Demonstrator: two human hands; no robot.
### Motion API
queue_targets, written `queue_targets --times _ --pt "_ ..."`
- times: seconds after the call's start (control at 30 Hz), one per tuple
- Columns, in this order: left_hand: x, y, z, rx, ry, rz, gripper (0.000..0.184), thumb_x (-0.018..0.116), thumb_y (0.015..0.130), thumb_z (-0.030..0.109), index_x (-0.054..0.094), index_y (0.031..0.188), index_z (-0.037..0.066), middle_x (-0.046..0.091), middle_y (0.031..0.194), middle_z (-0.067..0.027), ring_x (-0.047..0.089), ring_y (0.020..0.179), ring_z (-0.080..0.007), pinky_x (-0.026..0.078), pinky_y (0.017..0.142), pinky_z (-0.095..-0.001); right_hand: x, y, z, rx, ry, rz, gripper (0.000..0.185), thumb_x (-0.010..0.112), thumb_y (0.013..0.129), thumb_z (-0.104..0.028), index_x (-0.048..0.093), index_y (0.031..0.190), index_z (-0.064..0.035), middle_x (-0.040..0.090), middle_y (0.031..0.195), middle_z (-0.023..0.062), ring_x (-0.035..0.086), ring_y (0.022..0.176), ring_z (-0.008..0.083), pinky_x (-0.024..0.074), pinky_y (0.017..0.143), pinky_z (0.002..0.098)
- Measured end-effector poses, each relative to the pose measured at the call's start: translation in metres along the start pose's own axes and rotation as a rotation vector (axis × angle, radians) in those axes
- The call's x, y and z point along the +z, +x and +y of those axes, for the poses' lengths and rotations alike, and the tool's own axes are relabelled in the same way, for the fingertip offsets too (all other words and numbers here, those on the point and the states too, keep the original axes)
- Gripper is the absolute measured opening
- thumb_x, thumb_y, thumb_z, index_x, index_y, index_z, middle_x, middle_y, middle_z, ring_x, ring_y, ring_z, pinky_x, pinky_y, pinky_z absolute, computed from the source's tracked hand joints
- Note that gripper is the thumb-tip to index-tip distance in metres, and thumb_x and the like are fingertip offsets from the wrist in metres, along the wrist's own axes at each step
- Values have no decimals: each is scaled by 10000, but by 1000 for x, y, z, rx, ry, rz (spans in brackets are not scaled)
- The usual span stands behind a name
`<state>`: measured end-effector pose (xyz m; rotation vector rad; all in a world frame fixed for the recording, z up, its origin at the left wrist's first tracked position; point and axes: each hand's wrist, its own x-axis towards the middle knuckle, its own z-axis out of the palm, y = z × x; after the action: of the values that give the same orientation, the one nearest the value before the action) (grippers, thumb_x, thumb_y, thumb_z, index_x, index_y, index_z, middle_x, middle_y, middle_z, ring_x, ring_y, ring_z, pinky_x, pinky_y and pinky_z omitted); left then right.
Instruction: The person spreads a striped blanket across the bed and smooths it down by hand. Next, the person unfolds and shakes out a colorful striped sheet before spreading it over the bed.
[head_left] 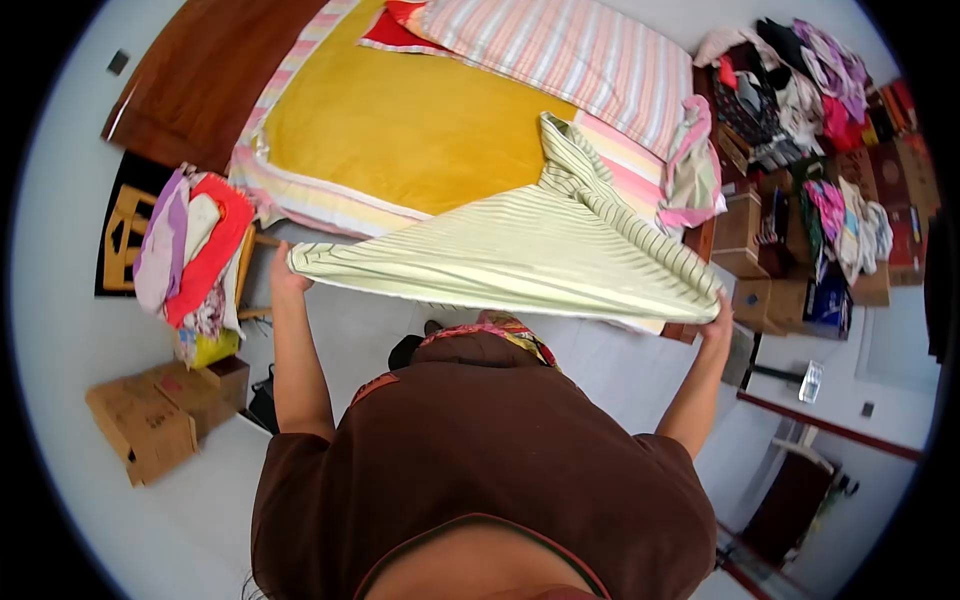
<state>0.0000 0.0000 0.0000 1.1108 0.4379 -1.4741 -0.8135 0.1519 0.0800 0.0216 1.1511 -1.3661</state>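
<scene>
A pale green striped cloth [470, 245] is stretched wide between my two hands, its near edge pulled nearly straight. My left hand [287, 270] is closed on its left corner, beside the bed's near left side. At the right, my right hand [718, 312] grips the other corner. The cloth's far part lies bunched and twisted on the bed, over a yellow sheet [400, 120] and a pink striped cover [335, 205]. A striped pillow [570, 65] rests at the bed's far right.
Clothes [205, 245] are heaped on a wooden chair [120, 240] at the left, with a cardboard box [140, 420] below. More boxes [740, 235] and piled clothes [800, 85] stand at the right. A crumpled pink-edged cloth [692, 165] hangs at the bed's right edge.
</scene>
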Motion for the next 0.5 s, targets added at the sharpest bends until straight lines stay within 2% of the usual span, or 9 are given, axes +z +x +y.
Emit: queue_targets --times 0.03,0.07,0.1,0.17,0.2,0.23,0.27,0.37,0.5 --pt "-2 11 -12 -71 47 -39 555 393 891 407 403 1222 -38 446 1242 -227 437 1132 -395 338 955 -531 -7 -17 -6 -25 2 26 520 479 815 -285 417 1234 17 487 1214 197 485 1113 317 368 959 479" --pt "-1 21 -27 -142 92 -84 534 389 898 386 407 1219 -39 454 1233 -227 444 1131 -383 344 951 -527 -61 -38 9 -73 -23 257 429 473 826 -225 469 1188 4 543 1146 173 529 1059 278 409 929 416" --pt "30 34 53 -113 167 -103 520 373 904 373 408 1219 -39 455 1232 -228 444 1132 -381 341 955 -524 -48 -10 105 59 -18 420 395 489 824 -212 494 1164 -12 577 1097 146 564 999 265 441 887 378" --pt "45 62 18 -247 174 -177 494 340 917 346 412 1217 -39 456 1231 -229 443 1134 -379 336 963 -518 -129 -46 143 256 -220 534 370 519 836 -216 497 1148 -20 575 1090 125 575 962 242 480 801 393" --pt "50 72 7 -263 195 -188 482 313 924 329 399 1221 -41 447 1238 -229 443 1131 -382 343 958 -516 -129 -68 167 377 -404 684 360 552 813 -237 510 1129 -69 584 1031 103 574 900 256 485 736 432" --pt "56 81 2 -268 216 -196 471 285 931 312 387 1224 -43 437 1245 -229 444 1128 -386 351 953 -514 -84 -91 183 523 -753 879 376 578 776 -302 520 1098 -115 576 1014 71 553 908 257 461 753 452" --pt "79 94 5 -251 238 -229 461 258 938 295 375 1228 -44 428 1252 -229 444 1125 -389 358 948 -512 -147 -61 234 578 -739 841 362 611 753 -282 526 1065 -120 569 931 87 548 797 265 469 649 469" --pt "114 123 -3 -322 291 -155 464 260 936 280 349 1251 -48 420 1262 -225 433 1138 -387 363 949 -504 -112 -38 294 709 -672 758 351 575 783 -300 523 1057 -88 565 982 94 549 837 246 473 680 435" --pt "182 227 0 -151 496 -52 369 309 919 211 435 1168 -31 503 1173 -203 519 1031 -365 446 844 -495 10 124 270 314 -293 546 319 523 821 -311 545 1044 -83 576 992 87 556 870 228 472 723 415"
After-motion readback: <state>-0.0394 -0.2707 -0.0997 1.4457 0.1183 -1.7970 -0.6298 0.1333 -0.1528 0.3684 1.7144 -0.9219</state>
